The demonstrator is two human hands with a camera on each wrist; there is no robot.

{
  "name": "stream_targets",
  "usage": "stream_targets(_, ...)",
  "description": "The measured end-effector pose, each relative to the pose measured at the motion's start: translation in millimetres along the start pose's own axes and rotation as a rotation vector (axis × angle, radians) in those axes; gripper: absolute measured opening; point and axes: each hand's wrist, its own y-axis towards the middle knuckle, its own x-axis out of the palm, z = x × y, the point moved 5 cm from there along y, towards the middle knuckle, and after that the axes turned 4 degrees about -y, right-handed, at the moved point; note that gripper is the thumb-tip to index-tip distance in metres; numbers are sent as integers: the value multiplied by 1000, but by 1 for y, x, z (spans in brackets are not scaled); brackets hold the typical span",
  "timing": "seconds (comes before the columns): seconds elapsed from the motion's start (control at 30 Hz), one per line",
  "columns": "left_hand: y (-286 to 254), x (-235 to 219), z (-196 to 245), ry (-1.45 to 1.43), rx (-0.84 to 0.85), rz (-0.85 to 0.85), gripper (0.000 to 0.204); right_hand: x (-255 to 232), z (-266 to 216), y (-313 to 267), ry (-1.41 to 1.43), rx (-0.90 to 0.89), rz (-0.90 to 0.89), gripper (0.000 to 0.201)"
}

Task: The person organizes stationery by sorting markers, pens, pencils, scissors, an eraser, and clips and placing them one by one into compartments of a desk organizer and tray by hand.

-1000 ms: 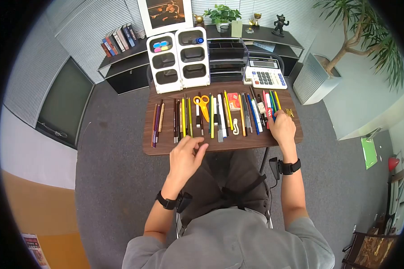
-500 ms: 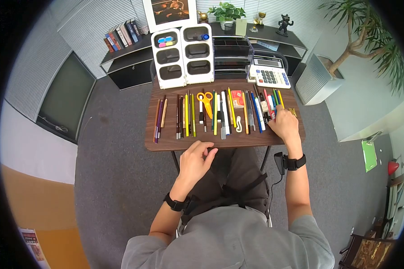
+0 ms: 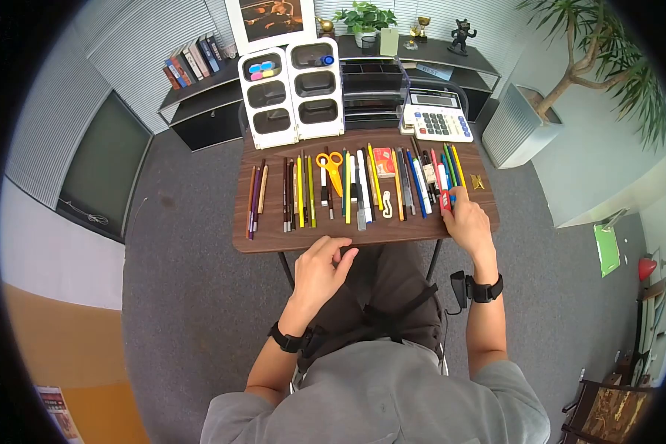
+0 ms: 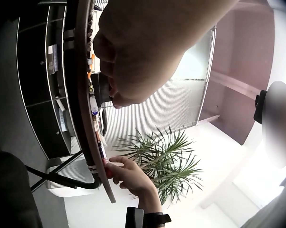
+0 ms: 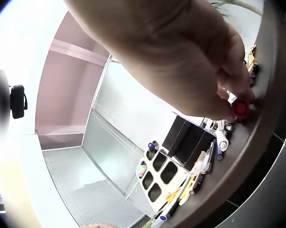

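At the table's right side, the right hand (image 3: 470, 226) pinches the lower end of a red marker (image 3: 445, 200) between thumb and fingers. Its round red end (image 5: 241, 108) shows beside the thumb in the right wrist view. Green, blue and yellow pencils (image 3: 459, 164) lie just beyond that hand. Near the front edge, the left hand (image 3: 320, 274) hangs loosely curled with nothing in it. Pens and pencils lie in a spread row, with orange scissors (image 3: 334, 172), a red box (image 3: 383, 162) and a white correction tape (image 3: 387, 204) among them.
Behind the row stand a white organizer (image 3: 298, 96) with six compartments, dark trays (image 3: 372, 104) and a calculator (image 3: 440, 122). A gold butterfly-shaped clip (image 3: 477, 181) lies at the right. The wooden table (image 3: 274, 238) ends close to both hands.
The left hand has shifted right along the front edge. The right hand has drawn slightly toward the person, and the red marker sits a little nearer the front edge. The head view has shifted slightly.
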Motion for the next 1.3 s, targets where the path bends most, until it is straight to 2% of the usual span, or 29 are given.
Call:
stream_targets(0.17,2,7,9,-13,41,-1,20,-11,3,-5,283,32,2,41)
stream_targets(0.23,4,11,19,-8,92,-16,25,-15,-2,-9,603,100,20,41)
stream_targets(0.27,8,12,26,-8,92,-17,25,-5,-5,-11,604,101,19,41)
stream_targets(0.33,15,12,55,70,381,79,31,26,-19,-16,1223,76,-29,40)
stream_targets(0.4,20,16,63,112,446,79,36,16,-63,-27,1455,132,-296,29)
stream_targets(0.47,25,21,67,237,568,72,35,27,-78,-34,1541,205,-440,22)
stream_targets(0.6,27,15,63,352,646,74,38,33,-87,-29,1574,177,-456,17)
stream_targets(0.7,29,5,63,369,670,73,31,33,-94,-26,1651,168,-553,19)
stream_targets(0.8,36,-8,63,316,671,100,28,24,-95,-20,1500,50,-499,20)
stream_targets(0.9,68,-51,61,179,590,288,28,11,-59,-7,995,-169,133,27)
stream_targets(1.0,110,-94,53,248,562,472,23,6,-26,-2,656,-153,376,30)
stream_targets(1.03,127,-104,53,253,566,555,21,7,-19,0,658,-159,377,30)
stream_targets(1.1,159,-115,47,258,502,573,20,1,-18,-2,290,-287,565,32)
stream_targets(1.2,207,-110,13,318,457,564,20,13,-18,-3,196,-286,538,32)
stream_targets(1.3,235,-102,2,331,410,545,15,17,-17,-4,162,-262,532,34)
